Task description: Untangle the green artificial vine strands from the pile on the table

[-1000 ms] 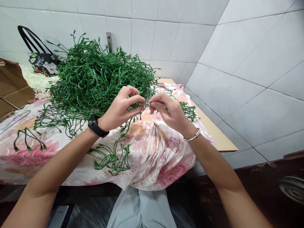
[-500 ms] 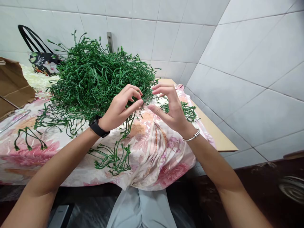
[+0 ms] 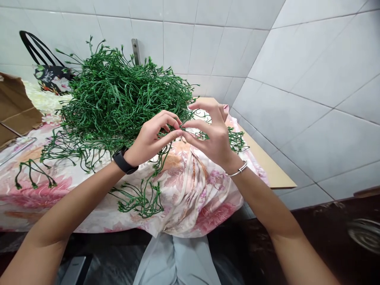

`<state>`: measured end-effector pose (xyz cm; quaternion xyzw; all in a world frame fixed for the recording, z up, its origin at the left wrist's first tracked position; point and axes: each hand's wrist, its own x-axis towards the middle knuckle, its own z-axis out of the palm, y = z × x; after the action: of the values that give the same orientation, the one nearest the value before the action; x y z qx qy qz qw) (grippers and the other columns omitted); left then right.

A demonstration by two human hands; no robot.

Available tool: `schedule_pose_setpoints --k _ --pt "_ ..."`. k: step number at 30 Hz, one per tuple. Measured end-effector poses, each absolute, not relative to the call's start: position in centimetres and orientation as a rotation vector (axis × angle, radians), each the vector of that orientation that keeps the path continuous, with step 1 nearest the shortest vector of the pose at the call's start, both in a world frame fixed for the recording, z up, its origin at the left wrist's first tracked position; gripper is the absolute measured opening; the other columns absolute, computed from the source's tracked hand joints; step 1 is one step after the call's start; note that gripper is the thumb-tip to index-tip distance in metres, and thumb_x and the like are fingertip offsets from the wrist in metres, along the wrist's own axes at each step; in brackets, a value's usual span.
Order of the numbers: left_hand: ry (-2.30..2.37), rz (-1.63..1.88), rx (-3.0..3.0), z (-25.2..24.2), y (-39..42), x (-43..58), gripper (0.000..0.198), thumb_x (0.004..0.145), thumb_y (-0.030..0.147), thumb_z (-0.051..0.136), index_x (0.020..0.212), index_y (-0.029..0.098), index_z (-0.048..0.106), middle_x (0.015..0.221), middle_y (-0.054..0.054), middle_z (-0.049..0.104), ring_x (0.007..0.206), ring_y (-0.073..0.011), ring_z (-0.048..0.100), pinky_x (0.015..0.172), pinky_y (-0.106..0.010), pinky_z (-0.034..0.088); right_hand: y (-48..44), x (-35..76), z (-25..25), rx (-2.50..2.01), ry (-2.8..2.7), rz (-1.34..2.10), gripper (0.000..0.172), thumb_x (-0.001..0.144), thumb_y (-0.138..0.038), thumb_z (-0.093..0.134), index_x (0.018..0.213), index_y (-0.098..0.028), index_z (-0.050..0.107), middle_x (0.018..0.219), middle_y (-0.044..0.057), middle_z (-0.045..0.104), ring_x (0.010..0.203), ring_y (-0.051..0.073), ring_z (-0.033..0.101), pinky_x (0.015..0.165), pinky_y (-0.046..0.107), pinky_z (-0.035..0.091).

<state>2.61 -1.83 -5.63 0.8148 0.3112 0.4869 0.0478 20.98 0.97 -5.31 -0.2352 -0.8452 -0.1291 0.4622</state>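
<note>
My left hand (image 3: 158, 132), with a black band on its wrist, is closed in a pinch of thumb and fingertips. My right hand (image 3: 212, 132), wearing a thin bracelet, brings its thumb and index fingertip against the left fingertips, while its other fingers arch above. Whatever lies between the fingertips is too small to make out. Green plastic flower stems (image 3: 162, 160) hang or lie just below my left hand. Behind it rises a big tangled heap of the same green stems (image 3: 118, 91). A small loose cluster of stems (image 3: 141, 200) lies near the front edge of the cloth.
A floral cloth (image 3: 175, 190) covers the table, whose bare wooden edge (image 3: 276, 178) shows at right. More stems (image 3: 237, 140) lie beyond my right hand. On the left are pale petals (image 3: 44, 97), a brown cardboard box (image 3: 18, 103) and a floral bag (image 3: 53, 77). Tiled walls (image 3: 311, 79) enclose the corner.
My hands have come together: the right thumb and index finger now meet the left fingertips, where a small gap was before. The heap looks the same.
</note>
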Motion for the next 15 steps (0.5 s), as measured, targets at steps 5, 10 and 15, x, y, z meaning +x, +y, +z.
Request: schedule_pose_setpoints --k 5,10,15 --pt "1.084 1.553 2.701 -5.88 -1.74 2.64 0.018 0.085 0.023 0.052 0.102 0.017 0.057 0.095 -0.006 0.059 0.088 -0.0132 0.055 0.075 -0.026 0.047 1.03 21.05 -5.40 -0.588 -2.145 -0.379 0.005 0.083 -0.026 0.054 0.084 -0.024 0.058 0.118 0.005 0.051 0.113 0.027 0.044 0.091 0.046 0.029" --pt "0.970 1.388 3.015 -5.69 -1.69 2.37 0.015 0.088 0.020 0.046 0.093 0.015 0.059 0.084 -0.006 0.055 0.076 -0.0124 0.052 0.068 -0.025 0.046 1.24 21.27 -5.47 -0.538 -2.266 -0.550 0.008 0.086 -0.023 0.046 0.083 -0.023 0.053 0.106 0.006 0.056 0.104 0.022 0.049 0.089 0.044 0.029" --pt "0.953 1.020 3.216 -5.17 -1.98 2.44 0.019 0.090 0.022 0.038 0.083 0.013 0.052 0.080 -0.008 0.052 0.073 -0.0145 0.047 0.066 -0.025 0.044 1.53 21.38 -5.20 -0.403 -2.453 -0.637 0.019 0.089 -0.023 0.038 0.072 -0.021 0.045 0.072 0.001 0.050 0.070 0.014 0.044 0.077 0.034 0.034"
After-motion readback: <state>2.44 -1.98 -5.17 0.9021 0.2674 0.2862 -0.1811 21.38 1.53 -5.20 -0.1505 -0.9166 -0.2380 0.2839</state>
